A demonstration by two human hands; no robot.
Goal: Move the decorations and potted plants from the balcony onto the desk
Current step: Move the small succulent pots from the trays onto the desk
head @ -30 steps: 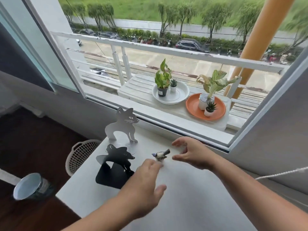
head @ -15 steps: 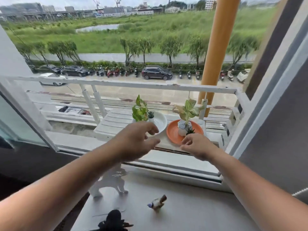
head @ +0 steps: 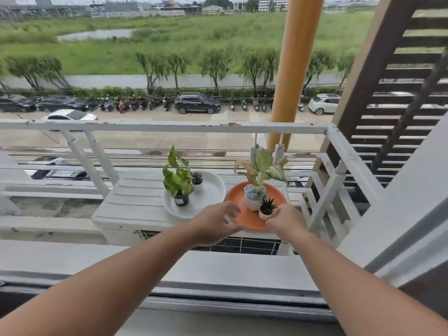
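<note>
A second ago both hands were down at the desk beside a small bird figurine and two cat bookends; now they are stretched out through the open window to the balcony, so the figurine looks delivered and the next fetch has begun. The left hand (head: 215,223) hangs with fingers spread just over the near-left rim of the orange tray (head: 238,197), holding nothing. The right hand (head: 282,220) is at the near-right rim, fingers curled close to the small succulent pot (head: 265,212); whether they already pinch the pot or the rim I cannot tell. On that tray stands also a pale-leaved plant in a white pot (head: 254,198). Just beside it, the white tray (head: 215,187) carries a pothos in a dark pot (head: 180,198) and a tiny succulent (head: 196,181). Both trays rest on the white slatted table (head: 135,197), so four plants remain outside
</note>
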